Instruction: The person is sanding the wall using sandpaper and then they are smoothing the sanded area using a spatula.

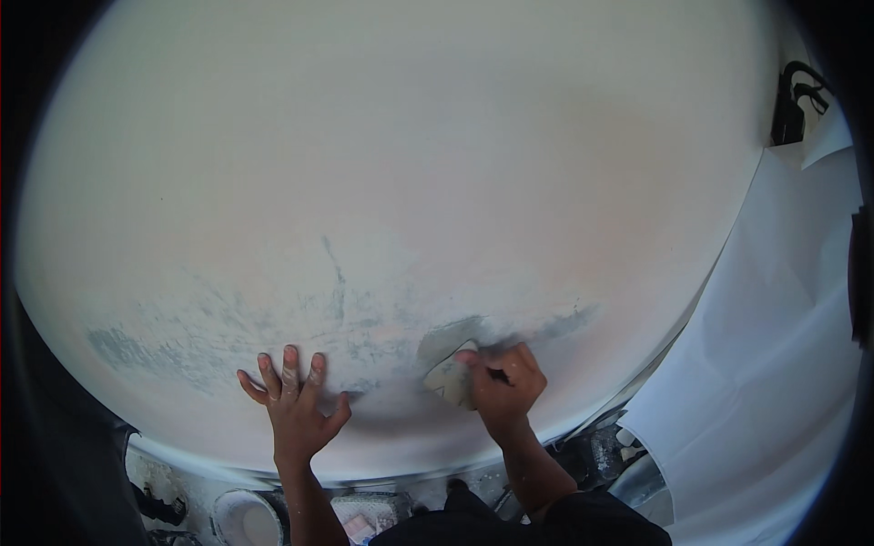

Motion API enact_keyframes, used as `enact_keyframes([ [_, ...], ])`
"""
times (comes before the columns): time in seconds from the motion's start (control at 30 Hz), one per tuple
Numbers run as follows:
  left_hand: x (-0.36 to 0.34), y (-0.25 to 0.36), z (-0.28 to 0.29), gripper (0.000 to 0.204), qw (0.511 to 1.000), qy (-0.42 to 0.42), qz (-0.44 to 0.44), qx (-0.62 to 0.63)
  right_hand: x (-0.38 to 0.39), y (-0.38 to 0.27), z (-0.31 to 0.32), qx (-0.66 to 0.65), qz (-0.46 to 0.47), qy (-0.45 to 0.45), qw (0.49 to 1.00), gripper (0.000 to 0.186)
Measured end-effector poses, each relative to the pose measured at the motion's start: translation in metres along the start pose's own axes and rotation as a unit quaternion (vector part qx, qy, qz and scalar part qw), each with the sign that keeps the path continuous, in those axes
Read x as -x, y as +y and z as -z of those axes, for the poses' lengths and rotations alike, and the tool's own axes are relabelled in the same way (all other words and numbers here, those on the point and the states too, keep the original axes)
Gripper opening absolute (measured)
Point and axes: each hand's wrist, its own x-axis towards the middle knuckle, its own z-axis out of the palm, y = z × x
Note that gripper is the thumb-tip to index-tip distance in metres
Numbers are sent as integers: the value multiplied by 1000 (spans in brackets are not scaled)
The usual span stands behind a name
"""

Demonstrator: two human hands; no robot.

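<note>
A large, pale, curved panel (437,182) fills most of the view, with scuffed grey marks (137,353) across its lower part. My left hand (299,405) rests flat on the panel, fingers spread and dusted white, holding nothing. In my right hand (505,387) a thin, bent beige sheet (449,382) with dark markings is pinched between thumb and fingers. It lies against the panel at the lower edge of a smooth dark-grey patch (446,337). Whether the sheet is sandpaper or a flexible spreader I cannot tell.
Below the panel's bottom edge stands a white-rimmed bucket (248,519) beside a dusty box-shaped item (369,510). White sheeting (751,364) hangs along the right. A black-handled tool (801,100) is at the upper right. Dark material (68,400) covers the lower left.
</note>
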Motion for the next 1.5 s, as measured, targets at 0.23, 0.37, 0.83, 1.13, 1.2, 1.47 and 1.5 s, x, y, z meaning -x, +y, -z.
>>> enact_keyframes([
  [0.23,4,3,-1,76,1000,0,13,8,2,-13,-8,-42,-63,48,996,34],
  [0.37,-1,3,-1,76,1000,-10,10,11,-20,-1,-2,-8,-73,114,991,38],
  [0.83,9,9,0,85,999,-32,29,32,6,-16,-8,-41,-62,5,997,38],
  [1.13,11,11,-2,89,997,-44,39,44,12,-10,-11,-83,-85,9,993,35],
  [1.2,7,12,-1,89,996,-58,53,40,-12,-5,-2,-21,-52,64,996,35],
  [1.47,11,12,2,85,997,-62,44,29,-7,-5,-2,-20,-31,22,999,37],
  [1.5,10,11,1,84,997,-63,40,27,-25,-7,2,-43,-66,85,993,38],
])
